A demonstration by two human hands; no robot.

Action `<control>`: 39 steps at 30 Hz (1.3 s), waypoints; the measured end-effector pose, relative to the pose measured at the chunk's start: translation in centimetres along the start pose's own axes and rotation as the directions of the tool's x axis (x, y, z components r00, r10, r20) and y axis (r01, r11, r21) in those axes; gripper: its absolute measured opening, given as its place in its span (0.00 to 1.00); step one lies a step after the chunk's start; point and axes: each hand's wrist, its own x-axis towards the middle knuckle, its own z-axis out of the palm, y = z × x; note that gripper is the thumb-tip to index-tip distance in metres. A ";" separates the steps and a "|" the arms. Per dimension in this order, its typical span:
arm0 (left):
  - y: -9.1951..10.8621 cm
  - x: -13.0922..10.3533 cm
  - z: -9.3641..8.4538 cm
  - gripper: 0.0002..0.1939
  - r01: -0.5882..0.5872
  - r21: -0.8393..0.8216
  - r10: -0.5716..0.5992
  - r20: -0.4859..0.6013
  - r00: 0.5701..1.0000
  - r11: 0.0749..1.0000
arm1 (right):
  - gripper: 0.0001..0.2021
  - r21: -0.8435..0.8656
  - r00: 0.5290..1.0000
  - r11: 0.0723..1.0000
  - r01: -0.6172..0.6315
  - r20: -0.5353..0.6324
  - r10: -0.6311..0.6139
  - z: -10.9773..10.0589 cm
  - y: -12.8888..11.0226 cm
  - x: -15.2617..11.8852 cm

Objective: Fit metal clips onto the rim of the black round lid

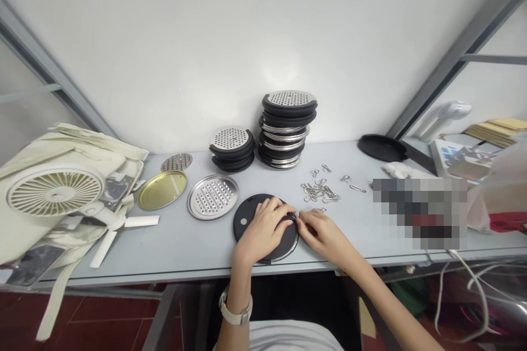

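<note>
Standing nr the bench, I see the black disc (280, 244) lying flat by the front edge of the table (197, 247), straight in front of the person, prob. b/c both hands reach it easily there. The L hand (267, 225) rests on top of it, presumably to stop it sliding, while the R hand (323, 233) is at its right-hand rim, where a small metal bit (293, 215) shows btwn the two hands. Loose wire hooks (319, 192) lie just past the R hand, prob. for a short reach. On the L side a perforated plate (213, 197) and a gold plate (162, 190) lie side by side, w/ a small grater plate (177, 162) behind; spread singly, I'd guess, so none covers another. The tall stack (290, 100) and short stack (231, 140) stand back nr the wall, prob. to save space.

As for pose: L forearm comes up nearly straight, watch (236, 312) at the wrist, palm down, fingers bent over the disc, thumb reaching toward the rim; can't tell if thumb + index grip anything. R forearm slants in from lower R, wrist low, thumb + index drawn narrow, apparently pinching the metal bit; other fingers curled, partly hidden.
</note>
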 end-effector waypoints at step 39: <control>-0.1 0.0 -0.1 0.11 0.007 -0.035 -0.006 0.004 1.000 0.999 | 0.11 0.130 0.993 0.985 -0.116 0.053 0.109 -0.6 -0.1 0.1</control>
